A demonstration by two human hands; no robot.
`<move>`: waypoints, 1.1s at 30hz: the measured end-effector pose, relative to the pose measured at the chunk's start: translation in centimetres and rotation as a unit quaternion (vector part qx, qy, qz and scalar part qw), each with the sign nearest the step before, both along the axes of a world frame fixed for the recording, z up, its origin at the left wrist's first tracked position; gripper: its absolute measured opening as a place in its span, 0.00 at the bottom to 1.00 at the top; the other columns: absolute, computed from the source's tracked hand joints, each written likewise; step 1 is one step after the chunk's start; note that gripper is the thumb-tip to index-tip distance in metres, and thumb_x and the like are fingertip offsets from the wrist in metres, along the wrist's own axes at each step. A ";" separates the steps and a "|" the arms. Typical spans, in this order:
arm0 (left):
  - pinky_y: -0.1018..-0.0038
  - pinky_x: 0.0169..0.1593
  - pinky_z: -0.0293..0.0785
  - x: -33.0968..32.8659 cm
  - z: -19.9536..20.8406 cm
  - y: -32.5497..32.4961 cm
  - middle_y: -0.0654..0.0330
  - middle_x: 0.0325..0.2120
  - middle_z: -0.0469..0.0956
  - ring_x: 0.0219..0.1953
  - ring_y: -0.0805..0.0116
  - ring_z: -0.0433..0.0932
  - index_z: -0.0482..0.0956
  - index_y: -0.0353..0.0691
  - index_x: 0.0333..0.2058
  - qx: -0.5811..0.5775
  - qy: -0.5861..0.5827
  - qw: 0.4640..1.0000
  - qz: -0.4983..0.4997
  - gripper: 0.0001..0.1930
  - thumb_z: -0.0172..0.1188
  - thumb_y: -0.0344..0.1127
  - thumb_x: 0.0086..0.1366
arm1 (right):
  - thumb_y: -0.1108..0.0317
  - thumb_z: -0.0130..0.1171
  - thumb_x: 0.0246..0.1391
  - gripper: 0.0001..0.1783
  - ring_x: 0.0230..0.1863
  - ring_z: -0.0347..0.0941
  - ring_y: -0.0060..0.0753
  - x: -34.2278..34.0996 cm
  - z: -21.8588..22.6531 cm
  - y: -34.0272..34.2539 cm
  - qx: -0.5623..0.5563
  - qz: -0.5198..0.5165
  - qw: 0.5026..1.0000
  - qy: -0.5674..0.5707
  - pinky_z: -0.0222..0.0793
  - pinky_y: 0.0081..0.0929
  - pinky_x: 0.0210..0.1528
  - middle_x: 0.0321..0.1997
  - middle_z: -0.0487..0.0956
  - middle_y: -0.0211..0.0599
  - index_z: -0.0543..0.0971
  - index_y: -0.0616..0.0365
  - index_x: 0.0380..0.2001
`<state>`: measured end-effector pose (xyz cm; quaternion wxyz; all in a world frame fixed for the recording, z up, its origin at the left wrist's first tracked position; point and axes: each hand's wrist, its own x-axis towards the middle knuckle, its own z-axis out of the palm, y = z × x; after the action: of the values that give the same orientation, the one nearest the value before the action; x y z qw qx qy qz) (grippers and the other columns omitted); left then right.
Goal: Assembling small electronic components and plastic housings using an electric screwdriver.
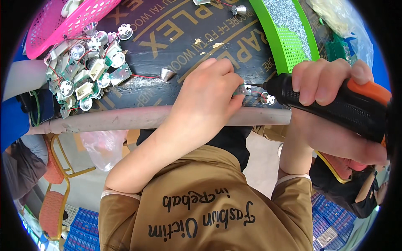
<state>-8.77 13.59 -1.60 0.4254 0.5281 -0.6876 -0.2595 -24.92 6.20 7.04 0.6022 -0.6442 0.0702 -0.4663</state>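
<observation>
My left hand point(211, 90) rests on the dark tabletop, its thumb and forefinger pinching a small circuit board point(244, 89). From this board a red wire runs to a round reflector lamp point(268, 99) lying beside it. In my right hand point(326, 83) is a black and orange electric screwdriver point(335, 109), held nearly level. Its thin bit points left and its tip reaches the board at my left fingertips; whether a screw sits under it is too small to tell.
On the left lies a heap of circuit boards with reflectors and red wires point(86, 69), below a tilted pink basket point(69, 27). A green tray point(289, 52) with many small screws stands behind the screwdriver. A clear plastic bag point(347, 21) lies far right. Chairs point(52, 213) stand behind.
</observation>
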 end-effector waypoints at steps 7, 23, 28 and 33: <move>0.66 0.37 0.72 0.1 0.0 0.0 0.57 0.29 0.75 0.34 0.57 0.74 0.82 0.35 0.34 -0.004 -0.011 1.000 -0.001 0.12 0.69 0.28 0.48 | 0.11 0.54 0.28 0.57 0.24 0.66 0.25 -0.2 0.6 -0.5 -0.035 0.022 0.997 0.067 0.62 0.28 0.32 0.27 0.69 0.25 0.70 0.48 0.49; 0.65 0.37 0.73 0.0 0.1 0.1 0.57 0.29 0.75 0.34 0.56 0.76 0.82 0.35 0.33 -0.006 -0.031 0.999 0.007 0.11 0.69 0.29 0.48 | 0.11 0.51 0.30 0.57 0.24 0.67 0.27 -0.2 1.0 -1.0 -0.053 0.058 0.989 0.122 0.61 0.29 0.32 0.28 0.70 0.27 0.71 0.49 0.49; 0.65 0.36 0.74 0.1 0.2 0.2 0.58 0.29 0.77 0.32 0.56 0.78 0.82 0.36 0.34 -0.014 -0.054 0.998 0.001 0.11 0.68 0.30 0.50 | 0.10 0.48 0.31 0.57 0.24 0.67 0.27 -0.1 0.9 -1.0 -0.043 0.071 0.989 0.119 0.61 0.30 0.31 0.28 0.71 0.27 0.71 0.50 0.49; 0.66 0.36 0.75 0.0 0.3 0.1 0.58 0.30 0.78 0.33 0.56 0.78 0.83 0.36 0.34 -0.005 -0.048 0.999 0.003 0.11 0.68 0.30 0.50 | 0.10 0.46 0.32 0.57 0.24 0.67 0.28 -0.1 0.9 -1.1 -0.038 0.081 0.990 0.112 0.61 0.30 0.31 0.28 0.72 0.28 0.72 0.50 0.49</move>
<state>-8.74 13.70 -1.34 0.3951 0.5398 -0.7073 -0.2288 -24.98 5.11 7.94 0.6017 -0.7180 0.0670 -0.3435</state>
